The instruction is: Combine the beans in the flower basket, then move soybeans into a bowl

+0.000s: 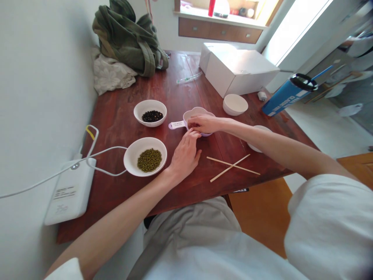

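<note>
A small lilac cup point(194, 114) with a labelled handle stands in the middle of the dark wooden table point(116, 116). My right hand point(204, 123) lies over the cup's near rim, fingers curled in a pinch; what they hold is hidden. My left hand point(185, 155) rests on the table just below the cup, its fingertips touching the rim, fingers together and bent. A white bowl of green beans point(145, 156) sits left of my left hand. A white bowl of black beans point(150, 112) stands behind it. Two chopsticks point(233, 166) lie crossed to the right.
An empty white bowl point(235, 104) and a white box point(239, 72) stand at the back right, a blue bottle point(288, 93) beyond. Another white bowl point(258, 136) shows under my right forearm. A white power bank point(70, 192) with cable lies front left. A green jacket point(128, 37) is heaped at the back.
</note>
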`<state>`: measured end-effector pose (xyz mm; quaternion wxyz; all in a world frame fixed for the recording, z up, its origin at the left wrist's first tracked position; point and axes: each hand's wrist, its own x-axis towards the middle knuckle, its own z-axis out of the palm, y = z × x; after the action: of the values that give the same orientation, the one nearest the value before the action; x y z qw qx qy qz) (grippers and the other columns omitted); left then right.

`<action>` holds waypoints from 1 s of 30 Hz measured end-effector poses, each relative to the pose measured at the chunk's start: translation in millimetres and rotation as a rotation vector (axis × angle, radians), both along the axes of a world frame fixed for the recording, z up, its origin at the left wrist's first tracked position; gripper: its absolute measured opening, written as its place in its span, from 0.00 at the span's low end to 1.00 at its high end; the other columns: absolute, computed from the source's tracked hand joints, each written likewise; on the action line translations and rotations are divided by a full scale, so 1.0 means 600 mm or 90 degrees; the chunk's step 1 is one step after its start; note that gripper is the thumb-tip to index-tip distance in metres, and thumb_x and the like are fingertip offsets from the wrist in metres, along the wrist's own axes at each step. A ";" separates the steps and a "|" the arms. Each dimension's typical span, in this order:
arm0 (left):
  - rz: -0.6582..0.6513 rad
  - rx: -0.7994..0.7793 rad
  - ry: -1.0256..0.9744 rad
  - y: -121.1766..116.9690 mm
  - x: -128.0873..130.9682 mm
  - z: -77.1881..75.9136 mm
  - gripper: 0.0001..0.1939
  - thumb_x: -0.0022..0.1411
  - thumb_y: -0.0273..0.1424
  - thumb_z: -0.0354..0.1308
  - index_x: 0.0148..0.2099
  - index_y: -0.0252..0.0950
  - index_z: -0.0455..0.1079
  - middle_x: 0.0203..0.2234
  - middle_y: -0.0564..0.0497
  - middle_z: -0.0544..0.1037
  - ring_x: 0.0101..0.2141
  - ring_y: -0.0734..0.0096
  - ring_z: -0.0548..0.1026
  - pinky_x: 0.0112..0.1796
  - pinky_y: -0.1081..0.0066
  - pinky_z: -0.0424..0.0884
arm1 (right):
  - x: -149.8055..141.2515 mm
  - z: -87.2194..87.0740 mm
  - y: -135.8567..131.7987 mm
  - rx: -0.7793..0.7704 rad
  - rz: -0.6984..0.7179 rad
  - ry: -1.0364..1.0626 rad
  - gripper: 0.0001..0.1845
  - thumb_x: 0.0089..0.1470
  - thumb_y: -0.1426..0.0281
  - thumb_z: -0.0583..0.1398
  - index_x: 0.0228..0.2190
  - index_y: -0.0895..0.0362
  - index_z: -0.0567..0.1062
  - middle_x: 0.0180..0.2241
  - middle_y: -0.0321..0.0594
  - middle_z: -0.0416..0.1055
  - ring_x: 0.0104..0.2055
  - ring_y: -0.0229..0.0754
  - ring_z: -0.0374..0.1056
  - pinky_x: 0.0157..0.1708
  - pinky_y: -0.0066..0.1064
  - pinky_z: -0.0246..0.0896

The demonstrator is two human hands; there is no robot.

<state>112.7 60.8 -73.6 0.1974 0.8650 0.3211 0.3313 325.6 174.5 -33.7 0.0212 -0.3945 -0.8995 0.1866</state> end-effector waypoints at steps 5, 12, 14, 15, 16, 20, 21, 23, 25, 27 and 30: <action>0.003 -0.005 -0.004 0.004 0.001 0.004 0.22 0.70 0.21 0.59 0.63 0.37 0.63 0.67 0.35 0.72 0.74 0.45 0.66 0.74 0.40 0.67 | 0.016 0.024 0.004 -0.065 0.028 -0.017 0.11 0.67 0.66 0.60 0.34 0.56 0.79 0.35 0.41 0.78 0.36 0.42 0.69 0.40 0.34 0.61; 0.066 0.063 0.095 0.017 0.035 0.037 0.21 0.74 0.32 0.60 0.64 0.33 0.64 0.65 0.32 0.74 0.69 0.39 0.70 0.75 0.37 0.59 | 0.015 0.032 -0.003 0.032 -0.065 -0.042 0.08 0.66 0.68 0.61 0.41 0.56 0.80 0.46 0.51 0.80 0.45 0.49 0.72 0.45 0.38 0.64; 0.088 0.058 0.133 0.022 0.041 0.038 0.19 0.74 0.30 0.58 0.63 0.31 0.65 0.63 0.30 0.75 0.67 0.37 0.71 0.74 0.36 0.57 | 0.016 0.034 -0.003 -0.018 -0.059 -0.076 0.08 0.66 0.66 0.62 0.37 0.56 0.80 0.41 0.49 0.81 0.40 0.48 0.71 0.41 0.38 0.62; 0.093 0.050 0.144 0.026 0.041 0.037 0.17 0.74 0.28 0.56 0.62 0.30 0.66 0.61 0.29 0.76 0.66 0.37 0.72 0.73 0.36 0.59 | 0.017 0.035 -0.003 -0.042 -0.054 -0.088 0.10 0.67 0.65 0.61 0.36 0.56 0.80 0.38 0.47 0.81 0.38 0.47 0.71 0.40 0.38 0.61; 0.097 0.043 0.152 0.029 0.040 0.035 0.16 0.75 0.27 0.54 0.61 0.30 0.67 0.59 0.29 0.77 0.65 0.37 0.73 0.72 0.37 0.62 | 0.019 0.038 -0.003 -0.062 -0.046 -0.092 0.11 0.68 0.64 0.61 0.35 0.55 0.80 0.36 0.46 0.81 0.37 0.46 0.71 0.39 0.38 0.61; 0.116 0.059 0.153 0.038 0.032 0.027 0.14 0.75 0.26 0.53 0.60 0.31 0.68 0.56 0.32 0.78 0.61 0.38 0.75 0.67 0.40 0.69 | 0.032 0.041 -0.005 -0.042 -0.032 -0.036 0.13 0.70 0.62 0.60 0.43 0.55 0.81 0.42 0.46 0.82 0.42 0.47 0.74 0.44 0.37 0.65; 0.119 0.071 0.147 0.038 0.032 0.026 0.15 0.74 0.26 0.54 0.60 0.31 0.67 0.56 0.32 0.78 0.61 0.38 0.76 0.69 0.40 0.68 | 0.034 0.040 -0.007 -0.015 -0.034 -0.015 0.14 0.70 0.60 0.60 0.47 0.56 0.81 0.48 0.48 0.81 0.46 0.49 0.75 0.48 0.38 0.66; 0.122 0.086 0.128 0.037 0.031 0.023 0.18 0.73 0.26 0.56 0.63 0.30 0.66 0.59 0.32 0.78 0.64 0.38 0.75 0.72 0.38 0.63 | 0.034 0.035 -0.011 0.031 -0.038 0.001 0.21 0.70 0.57 0.61 0.55 0.56 0.79 0.55 0.53 0.78 0.55 0.54 0.74 0.55 0.42 0.66; 0.125 0.086 0.111 0.034 0.032 0.021 0.22 0.71 0.26 0.58 0.64 0.31 0.64 0.64 0.30 0.76 0.69 0.35 0.71 0.75 0.34 0.57 | 0.031 0.031 -0.014 0.040 -0.040 -0.014 0.25 0.70 0.54 0.61 0.57 0.58 0.79 0.55 0.55 0.76 0.56 0.56 0.73 0.58 0.45 0.65; 0.140 0.082 0.102 0.032 0.033 0.019 0.23 0.71 0.28 0.60 0.65 0.32 0.64 0.68 0.29 0.73 0.74 0.31 0.65 0.76 0.28 0.49 | 0.026 0.030 -0.013 0.011 -0.035 -0.030 0.23 0.70 0.54 0.61 0.53 0.58 0.79 0.50 0.53 0.77 0.51 0.53 0.73 0.55 0.43 0.66; 0.170 0.063 0.101 0.035 0.031 0.015 0.26 0.71 0.31 0.62 0.67 0.31 0.63 0.72 0.26 0.69 0.78 0.27 0.57 0.75 0.22 0.37 | 0.022 0.031 -0.007 -0.067 -0.008 -0.030 0.16 0.70 0.58 0.61 0.49 0.56 0.78 0.44 0.45 0.79 0.43 0.46 0.72 0.46 0.36 0.66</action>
<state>131.1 81.6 -64.7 0.0832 0.8466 0.4311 0.3008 338.6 170.0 -15.1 -0.0194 -0.4049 -0.8863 0.2240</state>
